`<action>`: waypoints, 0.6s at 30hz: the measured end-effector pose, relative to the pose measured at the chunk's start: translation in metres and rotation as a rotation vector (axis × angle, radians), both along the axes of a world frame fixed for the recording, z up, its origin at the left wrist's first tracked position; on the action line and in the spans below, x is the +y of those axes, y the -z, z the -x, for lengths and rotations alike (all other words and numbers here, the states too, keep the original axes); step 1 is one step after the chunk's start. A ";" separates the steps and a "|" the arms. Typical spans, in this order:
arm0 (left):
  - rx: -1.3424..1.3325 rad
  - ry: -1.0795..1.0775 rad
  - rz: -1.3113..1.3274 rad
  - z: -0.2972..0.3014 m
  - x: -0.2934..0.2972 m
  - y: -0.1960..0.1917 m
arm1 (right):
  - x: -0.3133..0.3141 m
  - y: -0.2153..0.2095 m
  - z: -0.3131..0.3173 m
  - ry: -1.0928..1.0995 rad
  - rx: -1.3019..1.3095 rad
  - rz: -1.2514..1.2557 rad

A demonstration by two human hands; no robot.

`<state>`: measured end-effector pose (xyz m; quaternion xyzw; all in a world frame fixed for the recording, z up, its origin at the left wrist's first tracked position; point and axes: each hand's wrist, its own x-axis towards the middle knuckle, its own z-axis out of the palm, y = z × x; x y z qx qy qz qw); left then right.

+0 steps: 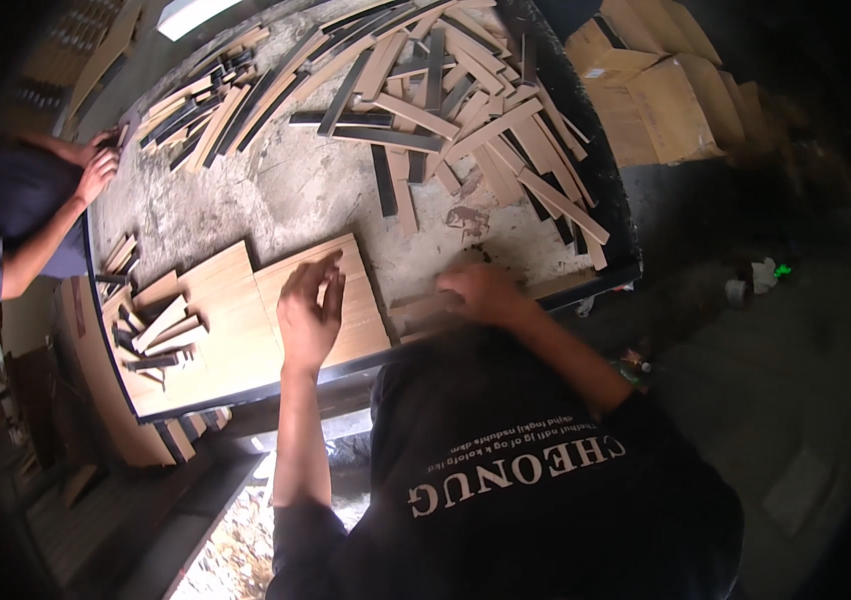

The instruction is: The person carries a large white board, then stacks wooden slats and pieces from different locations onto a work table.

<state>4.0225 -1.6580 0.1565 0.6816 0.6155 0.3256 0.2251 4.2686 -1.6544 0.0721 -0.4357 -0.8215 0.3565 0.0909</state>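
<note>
My left hand (310, 312) hovers over a pale panel of wooden strips laid side by side (355, 300); its fingers and thumb are apart with nothing seen between them. To the right, my right hand (485, 293) is low over the table beside some darker wooden strips (417, 314). Motion blurs its fingers, and I cannot tell whether they grip a strip. Against the first panel's left side lies another wide panel of pale wood (220, 300). Short loose strips (162, 325) rest on its left end.
Wooden strips, some black-faced, lie in a large heap (465, 100) at the far right of the table (275, 200). More strips (207, 120) lie at the far left. A co-worker's hands (97, 172) are at the left edge. Cardboard boxes (670, 105) stand beyond the right edge.
</note>
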 end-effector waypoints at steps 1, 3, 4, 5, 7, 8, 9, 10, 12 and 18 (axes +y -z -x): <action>-0.012 -0.032 0.026 -0.005 0.006 -0.002 | -0.002 0.002 -0.003 0.011 0.024 -0.028; -0.085 -0.048 0.075 -0.021 0.009 -0.008 | -0.006 0.001 -0.011 -0.124 0.063 -0.025; -0.075 -0.032 0.068 -0.027 0.009 -0.008 | -0.007 -0.001 -0.015 -0.245 0.092 -0.028; -0.065 -0.012 0.062 -0.032 0.009 -0.006 | -0.007 -0.003 -0.017 -0.249 0.103 -0.026; 0.015 0.008 0.070 -0.040 0.000 0.010 | -0.007 -0.011 -0.022 -0.182 0.134 0.077; 0.029 0.038 0.132 -0.048 -0.007 0.014 | -0.007 -0.011 -0.027 -0.180 0.140 0.083; 0.031 0.077 0.192 -0.059 -0.013 0.020 | -0.006 -0.012 -0.037 -0.052 0.088 0.078; 0.072 0.148 0.197 -0.065 -0.023 0.026 | -0.007 -0.015 -0.042 0.064 0.042 0.077; 0.113 0.248 0.332 -0.076 -0.039 0.033 | 0.000 -0.035 -0.069 0.116 -0.059 0.114; 0.220 0.209 0.181 -0.083 -0.056 0.042 | -0.011 -0.007 -0.084 0.049 -0.241 0.172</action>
